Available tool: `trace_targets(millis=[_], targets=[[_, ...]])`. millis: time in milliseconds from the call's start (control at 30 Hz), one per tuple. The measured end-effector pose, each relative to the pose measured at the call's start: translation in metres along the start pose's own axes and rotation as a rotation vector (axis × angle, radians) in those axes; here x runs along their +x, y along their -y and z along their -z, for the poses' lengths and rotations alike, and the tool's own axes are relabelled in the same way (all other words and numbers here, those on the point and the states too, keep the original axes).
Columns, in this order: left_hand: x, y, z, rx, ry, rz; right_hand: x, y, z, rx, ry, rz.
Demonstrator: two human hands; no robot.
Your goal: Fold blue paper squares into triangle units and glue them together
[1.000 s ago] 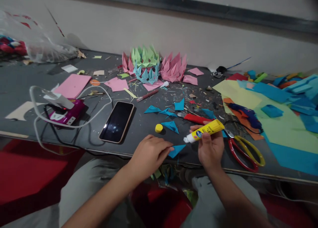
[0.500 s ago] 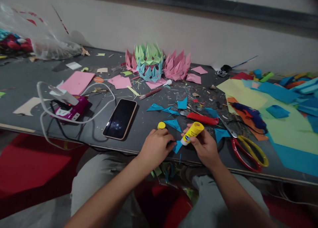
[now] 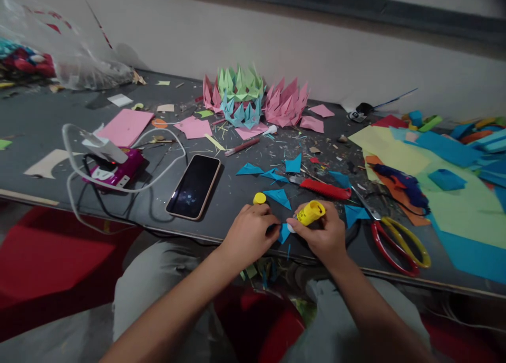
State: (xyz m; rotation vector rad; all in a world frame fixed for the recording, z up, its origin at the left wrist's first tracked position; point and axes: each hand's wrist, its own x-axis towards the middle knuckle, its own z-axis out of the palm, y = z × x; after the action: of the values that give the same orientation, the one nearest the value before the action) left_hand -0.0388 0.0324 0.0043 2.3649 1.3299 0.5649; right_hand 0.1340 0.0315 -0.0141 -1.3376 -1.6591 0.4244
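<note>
My right hand (image 3: pixel 327 235) is wrapped round a yellow glue stick (image 3: pixel 311 212), tilted with its white end down at a small folded blue paper piece (image 3: pixel 283 233) by the table's front edge. My left hand (image 3: pixel 252 232) has its fingers curled down on the left side of that piece, holding it; the fingertips are partly hidden. The yellow glue cap (image 3: pixel 259 198) is just behind my left hand. Several other folded blue pieces (image 3: pixel 278 197) lie beyond my hands, next to a red-handled cutter (image 3: pixel 324 188).
Red and yellow scissors (image 3: pixel 399 244) lie right of my right hand, near a dark blue glue gun (image 3: pixel 403 185) and paper sheets (image 3: pixel 403 157). On the left are a phone (image 3: pixel 193 186) and a purple power adapter (image 3: pixel 114 170) with cables. Folded paper crowns (image 3: pixel 240 86) stand at the back.
My right hand has tipped the glue stick further over, its white end now lower and partly covered by my thumb. My left hand stays on the blue piece. The view has shifted slightly.
</note>
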Motion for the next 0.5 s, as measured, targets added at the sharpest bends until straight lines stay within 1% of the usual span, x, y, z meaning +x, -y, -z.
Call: trace_targets(millis=[67,133,233,333,400,500], targets=[[-0.0005,-0.0003,0.0003,-0.027,-0.003,0.011,-0.0012,0.0005,-0.0002,-0.101,-0.01,0.103],[-0.0011,-0.0001,0.0002,-0.053,-0.008,0.023,-0.0013,0.002,-0.0007,-0.163,0.015,0.188],[-0.0015,0.0006,0.0001,-0.059,-0.007,0.024,-0.0005,0.0036,-0.0017,-0.216,0.083,0.305],[-0.0011,0.001,0.0003,-0.026,0.001,0.009,0.0006,0.0029,-0.0019,-0.229,0.113,0.438],[-0.0006,0.0007,0.0004,-0.003,0.005,0.003,0.0018,0.0013,-0.0014,-0.257,0.108,0.492],[-0.0002,-0.0001,0.0004,0.007,0.005,0.011,0.0035,-0.0015,-0.0007,-0.319,0.058,0.514]])
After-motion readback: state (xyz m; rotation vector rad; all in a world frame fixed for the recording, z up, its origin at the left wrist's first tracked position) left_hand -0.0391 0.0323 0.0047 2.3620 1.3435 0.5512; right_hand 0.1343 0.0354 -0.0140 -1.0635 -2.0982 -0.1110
